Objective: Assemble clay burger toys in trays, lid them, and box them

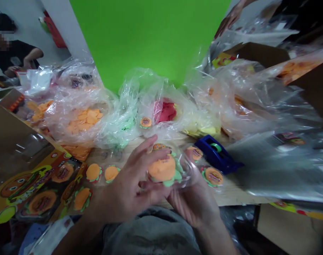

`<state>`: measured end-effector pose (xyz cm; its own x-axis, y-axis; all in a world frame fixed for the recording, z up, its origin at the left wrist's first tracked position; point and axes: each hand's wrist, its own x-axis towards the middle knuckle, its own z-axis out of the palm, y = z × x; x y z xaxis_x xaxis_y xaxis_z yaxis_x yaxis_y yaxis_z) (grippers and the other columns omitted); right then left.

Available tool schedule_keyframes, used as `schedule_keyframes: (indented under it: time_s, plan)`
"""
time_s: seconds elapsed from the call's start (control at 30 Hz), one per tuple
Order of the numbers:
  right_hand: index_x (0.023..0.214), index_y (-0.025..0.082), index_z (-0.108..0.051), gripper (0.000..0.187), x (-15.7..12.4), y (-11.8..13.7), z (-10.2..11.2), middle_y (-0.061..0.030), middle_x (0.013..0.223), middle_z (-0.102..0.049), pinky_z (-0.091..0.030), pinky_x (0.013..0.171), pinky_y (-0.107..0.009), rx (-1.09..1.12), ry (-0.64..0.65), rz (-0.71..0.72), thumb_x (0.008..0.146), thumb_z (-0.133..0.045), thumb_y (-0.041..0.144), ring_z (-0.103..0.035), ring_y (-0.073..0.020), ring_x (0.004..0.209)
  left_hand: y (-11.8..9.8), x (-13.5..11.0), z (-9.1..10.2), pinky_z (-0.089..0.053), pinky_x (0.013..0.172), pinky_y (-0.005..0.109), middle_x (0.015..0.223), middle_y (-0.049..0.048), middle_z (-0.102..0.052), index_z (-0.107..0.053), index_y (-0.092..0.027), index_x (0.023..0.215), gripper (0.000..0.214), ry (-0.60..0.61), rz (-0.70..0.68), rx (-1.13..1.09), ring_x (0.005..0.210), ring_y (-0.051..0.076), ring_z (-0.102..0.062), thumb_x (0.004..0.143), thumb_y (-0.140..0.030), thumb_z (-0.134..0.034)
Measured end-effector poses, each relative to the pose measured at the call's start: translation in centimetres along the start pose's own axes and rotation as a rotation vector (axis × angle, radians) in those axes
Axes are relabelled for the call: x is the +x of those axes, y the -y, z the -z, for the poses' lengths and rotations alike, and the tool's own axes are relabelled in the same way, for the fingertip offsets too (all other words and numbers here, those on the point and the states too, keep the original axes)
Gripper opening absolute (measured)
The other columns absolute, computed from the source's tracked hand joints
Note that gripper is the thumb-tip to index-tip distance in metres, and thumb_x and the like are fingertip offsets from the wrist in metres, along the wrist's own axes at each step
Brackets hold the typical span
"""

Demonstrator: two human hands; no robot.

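My left hand (129, 184) and my right hand (193, 202) together grip a toy burger (162, 170) with an orange bun and green lettuce, which sits in a clear plastic shell. The left hand's fingers curl over its top and left side. My right hand cups it from below, palm up. More toy burgers (213, 176) lie loose on the wooden table (230, 193) around my hands. A yellow display card of packed burgers (41, 191) lies at the left.
A blue tape dispenser (216, 153) stands right of my hands. Clear bags of orange (84, 118), red (166, 111), green and yellow foam pieces crowd the table's far side before a green screen. Cardboard boxes flank both sides. Another person sits at the far left; someone's hand shows top right.
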<state>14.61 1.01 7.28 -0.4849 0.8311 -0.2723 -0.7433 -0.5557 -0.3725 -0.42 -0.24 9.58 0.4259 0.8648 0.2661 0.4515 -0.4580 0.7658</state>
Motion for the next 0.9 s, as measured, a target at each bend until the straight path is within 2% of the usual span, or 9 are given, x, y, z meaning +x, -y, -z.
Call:
schedule_keyframes:
  time_s: [0.1,0.2,0.3,0.43,0.57,0.67,0.73,0.8,0.9]
  plan:
    - [0.110,0.020,-0.061,0.050,0.0,0.4,-0.6,-0.0086,0.102,-0.070,-0.054,0.083,-0.043,-0.008,0.017,-0.002,0.086,-0.044,0.060,-0.063,-0.0245,0.105,-0.2,-0.7,-1.0,-0.059,0.084,0.038,0.151,0.0088,-0.023,-0.025,-0.032,0.140,0.071,-0.040,-0.011,0.097,0.135,0.031,-0.033,0.080,-0.031,-0.064]
    - [0.113,0.020,-0.060,0.054,-0.1,0.5,-1.1,-0.0091,0.102,-0.069,-0.054,0.083,-0.042,-0.052,0.044,0.013,0.083,-0.045,0.063,-0.063,-0.0248,0.105,0.1,-0.7,-1.3,-0.049,0.100,0.048,0.149,0.0083,-0.026,-0.033,-0.032,0.134,0.059,-0.090,-0.030,0.173,0.135,0.030,-0.032,0.083,-0.029,-0.061]
    - [0.110,0.020,-0.061,0.056,-0.4,0.5,-1.2,-0.0082,0.100,-0.070,-0.055,0.082,-0.040,-0.076,0.072,0.014,0.078,-0.051,0.064,-0.063,-0.0250,0.106,0.1,-0.7,-1.1,-0.046,0.103,0.046,0.147,0.0082,-0.029,-0.039,-0.031,0.130,0.049,-0.089,-0.059,0.173,0.135,0.028,-0.033,0.085,-0.033,-0.058]
    - [0.106,0.020,-0.063,0.046,-0.4,0.5,-1.0,-0.0073,0.102,-0.069,-0.055,0.081,-0.040,-0.035,0.085,-0.017,0.077,-0.059,0.056,-0.063,-0.0248,0.106,0.2,-0.7,-1.4,-0.041,0.106,0.046,0.146,0.0090,-0.030,-0.040,-0.028,0.130,0.049,-0.164,-0.187,0.288,0.135,0.027,-0.033,0.085,-0.034,-0.058]
    - [0.103,0.024,-0.063,0.033,-0.1,0.2,-0.5,-0.0044,0.107,-0.068,-0.055,0.083,-0.039,0.027,0.028,0.038,0.080,-0.061,0.047,-0.063,-0.0222,0.104,0.7,-1.0,-1.8,-0.034,0.110,0.048,0.151,0.0088,-0.025,-0.038,-0.026,0.135,0.053,-0.200,-0.271,0.379,0.138,0.028,-0.027,0.086,-0.035,-0.057]
    - [0.104,0.026,-0.064,0.032,-0.2,0.0,-0.3,-0.0019,0.115,-0.066,-0.054,0.086,-0.035,0.004,-0.006,0.104,0.078,-0.066,0.045,-0.063,-0.0200,0.104,1.1,-1.7,-1.8,-0.028,0.114,0.039,0.155,0.0056,-0.019,-0.034,-0.024,0.140,0.049,-0.167,-0.221,0.238,0.141,0.023,-0.023,0.093,-0.035,-0.042]
    - [0.107,0.028,-0.064,0.032,-0.4,-0.1,-0.4,-0.0004,0.119,-0.063,-0.054,0.087,-0.032,-0.039,-0.010,0.135,0.079,-0.066,0.044,-0.061,-0.0189,0.106,1.2,-2.1,-1.9,-0.025,0.115,0.031,0.156,0.0012,-0.017,-0.032,-0.025,0.142,0.046,-0.232,-0.154,0.155,0.142,0.018,-0.020,0.096,-0.028,-0.035]
    - [0.110,0.031,-0.064,0.031,-0.6,-0.3,-0.4,0.0012,0.122,-0.062,-0.053,0.087,-0.031,-0.071,-0.003,0.144,0.081,-0.064,0.043,-0.060,-0.0182,0.108,1.1,-2.4,-2.2,-0.024,0.115,0.029,0.156,-0.0023,-0.016,-0.032,-0.028,0.142,0.046,-0.345,-0.086,0.127,0.142,0.017,-0.017,0.096,-0.025,-0.037]
    - [0.112,0.035,-0.063,0.033,-0.7,-0.5,-0.2,0.0020,0.123,-0.061,-0.052,0.089,-0.035,-0.082,0.002,0.139,0.082,-0.062,0.045,-0.058,-0.0197,0.112,0.9,-2.4,-2.9,-0.029,0.112,0.031,0.156,-0.0012,-0.018,-0.026,-0.032,0.144,0.054,-0.445,0.030,0.057,0.140,0.020,-0.023,0.093,-0.034,-0.046]
